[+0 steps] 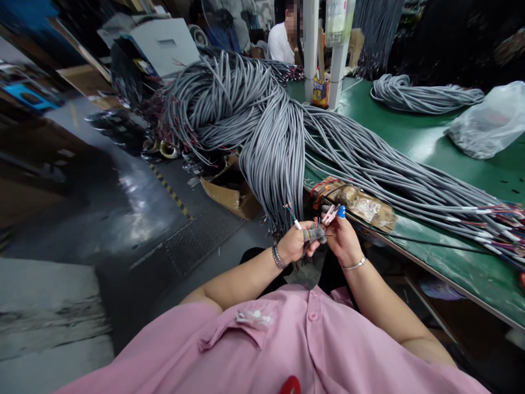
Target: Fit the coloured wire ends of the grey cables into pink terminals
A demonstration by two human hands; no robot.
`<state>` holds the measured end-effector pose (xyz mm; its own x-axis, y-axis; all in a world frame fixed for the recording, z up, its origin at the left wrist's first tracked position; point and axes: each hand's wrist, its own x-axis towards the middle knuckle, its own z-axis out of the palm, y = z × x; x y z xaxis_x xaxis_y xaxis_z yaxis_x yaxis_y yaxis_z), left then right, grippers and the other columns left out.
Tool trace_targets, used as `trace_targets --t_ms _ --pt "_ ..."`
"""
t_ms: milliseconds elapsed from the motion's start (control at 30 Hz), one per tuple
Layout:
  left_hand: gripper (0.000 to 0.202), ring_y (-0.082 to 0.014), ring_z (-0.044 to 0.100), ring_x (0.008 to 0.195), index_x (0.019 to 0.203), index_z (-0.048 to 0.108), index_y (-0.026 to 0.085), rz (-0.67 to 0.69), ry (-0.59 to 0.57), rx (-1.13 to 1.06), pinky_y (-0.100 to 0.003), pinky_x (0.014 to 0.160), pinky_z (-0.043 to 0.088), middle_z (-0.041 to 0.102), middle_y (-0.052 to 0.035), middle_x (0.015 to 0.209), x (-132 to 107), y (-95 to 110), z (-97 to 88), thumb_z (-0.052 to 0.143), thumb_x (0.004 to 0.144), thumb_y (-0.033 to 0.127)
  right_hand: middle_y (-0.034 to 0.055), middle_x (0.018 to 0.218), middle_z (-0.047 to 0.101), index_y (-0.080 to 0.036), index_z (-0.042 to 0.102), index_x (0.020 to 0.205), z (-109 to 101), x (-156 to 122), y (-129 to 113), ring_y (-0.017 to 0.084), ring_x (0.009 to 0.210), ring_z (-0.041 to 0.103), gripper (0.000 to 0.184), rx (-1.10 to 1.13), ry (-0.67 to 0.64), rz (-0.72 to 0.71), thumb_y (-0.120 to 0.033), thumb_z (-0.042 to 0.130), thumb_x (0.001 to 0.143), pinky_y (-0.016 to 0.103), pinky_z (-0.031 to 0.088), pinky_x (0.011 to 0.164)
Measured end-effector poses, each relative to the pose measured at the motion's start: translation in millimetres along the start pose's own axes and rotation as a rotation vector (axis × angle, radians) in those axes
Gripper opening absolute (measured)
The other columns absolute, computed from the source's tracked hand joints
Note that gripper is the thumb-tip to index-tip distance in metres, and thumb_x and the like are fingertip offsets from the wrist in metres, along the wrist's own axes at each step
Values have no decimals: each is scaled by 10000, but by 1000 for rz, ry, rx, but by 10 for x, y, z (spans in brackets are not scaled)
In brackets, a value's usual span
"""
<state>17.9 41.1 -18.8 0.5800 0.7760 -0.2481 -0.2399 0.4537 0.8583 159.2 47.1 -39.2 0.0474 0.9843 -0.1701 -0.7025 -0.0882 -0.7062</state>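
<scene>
My left hand, with a grey covering on a finger, is closed around a grey cable whose white end sticks up with thin coloured wires fanned out. A second tuft of red and teal wires shows above its fingers. Close beside it, my right hand wears a blue finger cot on the thumb. Its fingers pinch a small pale pink clip-like piece, whose exact kind I cannot make out. The fingertips of both hands nearly meet, partly hiding the wires.
Grey cable bundles drape over the green table and hang off its edge. A taped cardboard block lies at that edge, a plastic bag farther right. An open carton stands below. A person sits behind.
</scene>
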Motion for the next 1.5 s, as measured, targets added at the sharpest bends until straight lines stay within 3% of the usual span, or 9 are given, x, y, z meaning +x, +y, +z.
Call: trace_targets --t_ms 133,333,433,567,700,967,1100,1300,1500 --pt "417 -67 418 301 727 629 101 5 -7 17 -191 301 283 541 8 457 5 -9 3 757 649 490 3 728 659 -203 666 828 -10 -16 8 134 622 573 384 96 -45 21 -574 713 738 265 486 586" --pt "433 -72 427 305 734 620 115 21 29 52 -198 311 293 549 12 457 -120 -24 12 753 652 519 26 790 705 -204 683 860 -56 -57 -49 137 639 614 536 159 -56 155 -720 594 740 265 520 585" --pt "402 -75 444 319 735 617 120 53 60 90 -199 329 322 565 10 467 -202 -28 51 729 694 505 27 821 714 -203 684 864 -51 -83 -97 126 648 618 474 152 -83 165 -662 633 754 251 522 589" --pt "345 -77 439 310 730 594 131 124 151 49 -200 325 323 567 17 463 -224 -20 120 703 734 458 5 790 694 -195 673 791 -11 -115 -120 98 618 590 304 107 -77 67 -498 695 792 216 500 567" --pt "315 -81 440 308 719 583 132 133 180 19 -200 321 315 565 17 459 -184 1 181 704 727 423 11 756 680 -182 670 766 -7 -99 -78 96 587 564 329 70 -61 -11 -509 670 813 219 489 536" --pt "299 -73 444 316 692 582 133 118 190 54 -193 328 319 557 23 460 -136 -1 219 703 711 406 2 738 706 -179 677 789 41 -22 -56 106 614 602 297 202 44 83 -465 749 756 230 520 580" --pt "295 -77 450 321 682 564 139 120 197 55 -196 326 323 566 18 468 -141 -27 201 696 722 400 7 753 713 -184 676 795 53 -35 -46 111 624 609 337 214 60 81 -510 744 743 236 523 594" --pt "306 -76 441 318 697 549 153 160 228 19 -199 327 334 567 25 468 -226 -47 186 697 727 419 32 821 721 -201 682 855 -37 -91 -71 122 627 609 506 165 -61 142 -691 603 758 245 508 560" --pt "309 -68 460 332 721 580 143 209 292 30 -185 344 330 563 33 472 -273 -35 246 704 739 425 31 865 730 -205 670 803 -17 -103 -178 123 669 629 327 144 -83 155 -528 705 766 236 504 577"
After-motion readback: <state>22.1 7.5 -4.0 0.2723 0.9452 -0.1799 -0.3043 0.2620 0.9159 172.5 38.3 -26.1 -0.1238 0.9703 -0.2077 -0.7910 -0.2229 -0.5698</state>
